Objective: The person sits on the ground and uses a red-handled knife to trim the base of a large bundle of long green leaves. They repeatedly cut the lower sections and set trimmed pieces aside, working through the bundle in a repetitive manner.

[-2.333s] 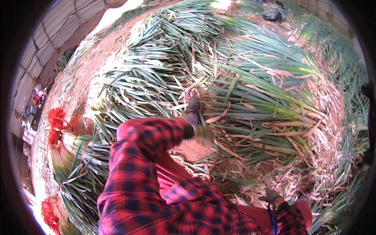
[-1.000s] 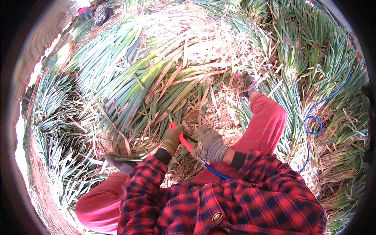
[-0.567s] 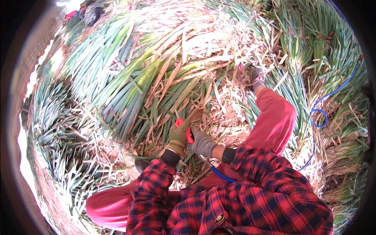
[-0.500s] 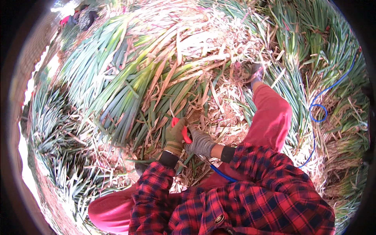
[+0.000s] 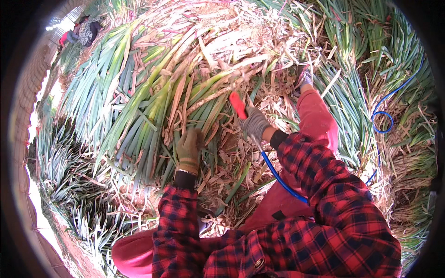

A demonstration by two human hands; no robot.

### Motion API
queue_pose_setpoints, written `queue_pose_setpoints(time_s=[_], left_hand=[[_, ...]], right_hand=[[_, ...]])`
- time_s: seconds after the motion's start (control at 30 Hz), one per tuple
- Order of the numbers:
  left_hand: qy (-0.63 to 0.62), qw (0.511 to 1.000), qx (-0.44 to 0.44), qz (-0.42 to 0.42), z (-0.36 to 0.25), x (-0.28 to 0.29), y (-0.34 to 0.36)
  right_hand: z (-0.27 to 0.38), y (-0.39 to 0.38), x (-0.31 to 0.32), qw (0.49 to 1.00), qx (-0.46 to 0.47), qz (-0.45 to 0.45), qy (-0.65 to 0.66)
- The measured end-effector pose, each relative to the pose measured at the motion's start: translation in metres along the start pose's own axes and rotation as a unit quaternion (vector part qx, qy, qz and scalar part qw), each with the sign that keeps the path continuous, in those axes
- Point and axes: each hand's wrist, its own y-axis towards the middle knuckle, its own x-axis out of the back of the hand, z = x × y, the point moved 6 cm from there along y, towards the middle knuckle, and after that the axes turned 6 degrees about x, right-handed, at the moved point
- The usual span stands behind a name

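Observation:
My right hand [image 5: 256, 124], in a grey knit glove, is closed around an air blow gun [image 5: 238, 104] with a red body. A blue hose [image 5: 278, 175] runs from the metal fitting below that hand back toward my right arm. My left hand [image 5: 189, 149], in an olive-green glove, lies at the near edge of a heap of green onions [image 5: 143, 132]. Its fingertips are curled down among the leaves, so their grip is hidden. The onion leaves fan toward the left, and their pale stalks lie toward the upper middle.
More green onions [image 5: 343, 106] lie in rows along the right side, crossed by a loop of the blue hose. Dry husks and leaves [image 5: 227, 180] litter the ground between my legs. My bent right leg [image 5: 317, 116] stands beside the heap. Another person [image 5: 88, 31] is far off at upper left.
My hands have moved apart. The right has carried the air blow gun up and to the right; the left has come off the gun and shifted left onto the onion leaves.

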Motion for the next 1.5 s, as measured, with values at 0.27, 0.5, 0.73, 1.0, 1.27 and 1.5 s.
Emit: queue_pose_setpoints(time_s=[0.27,0.5,0.73,1.0,1.27,1.5], left_hand=[[0.625,0.740,-0.245,-0.049,-0.049,-0.041,0.061],[0.681,0.700,-0.214,0.001,-0.034,-0.049,0.082],[0.739,0.652,-0.168,-0.006,-0.039,-0.045,0.087],[0.775,0.575,-0.264,0.012,-0.058,-0.076,0.125],[0.812,0.547,-0.201,0.028,-0.051,-0.089,0.137],[0.804,0.557,-0.208,0.029,-0.047,-0.098,0.135]], right_hand=[[0.069,-0.016,-0.035,0.965,0.226,-0.051,0.126],[0.025,0.015,-0.065,0.987,0.157,-0.023,-0.003],[0.005,0.044,0.003,0.993,0.098,-0.063,0.025],[-0.013,0.067,0.002,0.996,0.032,-0.067,0.045],[-0.048,0.099,0.052,0.990,0.003,-0.130,0.052],[-0.123,0.171,0.100,0.987,-0.054,-0.151,0.001]])
